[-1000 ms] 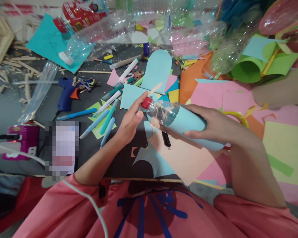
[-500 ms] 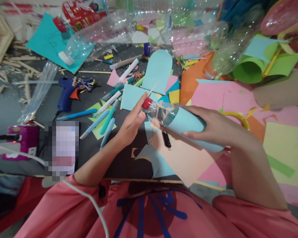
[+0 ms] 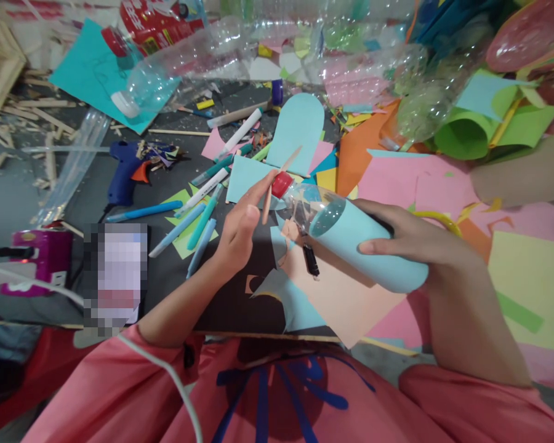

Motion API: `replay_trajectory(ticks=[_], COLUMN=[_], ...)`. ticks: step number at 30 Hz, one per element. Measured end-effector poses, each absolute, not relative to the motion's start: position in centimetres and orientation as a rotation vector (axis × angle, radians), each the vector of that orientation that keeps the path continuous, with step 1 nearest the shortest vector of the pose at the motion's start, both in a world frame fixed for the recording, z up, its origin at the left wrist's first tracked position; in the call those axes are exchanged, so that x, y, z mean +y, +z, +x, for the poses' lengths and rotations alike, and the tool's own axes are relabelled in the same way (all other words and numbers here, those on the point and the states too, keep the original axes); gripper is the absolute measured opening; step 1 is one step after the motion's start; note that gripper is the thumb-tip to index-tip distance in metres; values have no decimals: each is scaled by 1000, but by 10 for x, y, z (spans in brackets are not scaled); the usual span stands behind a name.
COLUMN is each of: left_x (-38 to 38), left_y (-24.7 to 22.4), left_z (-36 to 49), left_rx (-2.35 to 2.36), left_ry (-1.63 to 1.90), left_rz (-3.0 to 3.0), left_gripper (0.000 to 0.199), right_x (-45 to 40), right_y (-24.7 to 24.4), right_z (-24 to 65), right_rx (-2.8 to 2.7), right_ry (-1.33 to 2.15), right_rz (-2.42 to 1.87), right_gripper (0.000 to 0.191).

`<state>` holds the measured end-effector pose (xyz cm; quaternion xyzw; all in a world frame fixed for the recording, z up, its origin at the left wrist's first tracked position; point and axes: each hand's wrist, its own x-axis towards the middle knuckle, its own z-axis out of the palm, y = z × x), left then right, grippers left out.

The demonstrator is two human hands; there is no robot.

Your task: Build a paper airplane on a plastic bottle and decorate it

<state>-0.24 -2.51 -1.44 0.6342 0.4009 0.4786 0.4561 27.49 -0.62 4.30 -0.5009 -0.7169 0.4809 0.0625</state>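
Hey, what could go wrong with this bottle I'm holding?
Your left hand is right by the thin strip at the red cap, so a knock might bend or loosen it. Your right hand grips the bottle through its blue paper wrap, which could crease. The black tool nearby might get bumped.

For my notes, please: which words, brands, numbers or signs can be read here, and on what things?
No text is readable with certainty.
Red bottle label: white characters, blurred.
White marker: print too small.
Purple box: marks too small.
Phone: screen pixelated, unreadable.
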Motion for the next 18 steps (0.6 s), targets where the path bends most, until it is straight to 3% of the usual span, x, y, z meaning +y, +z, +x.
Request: replay_trajectory(ticks=[9, 18], left_x=[-25, -25], left_y=[-13, -19], left_z=[-7, -3], left_rx=[1048, 997], left_ry=[1170, 1201], left_rz=[1774, 1677], left_gripper=[59, 54], right_x=[-4, -6], right_y=[39, 30], right_z=[273, 275], right_rx=[-2087, -2156], right_ry=[1590, 1517], right_rz=[-1493, -1501], right_gripper=[91, 95])
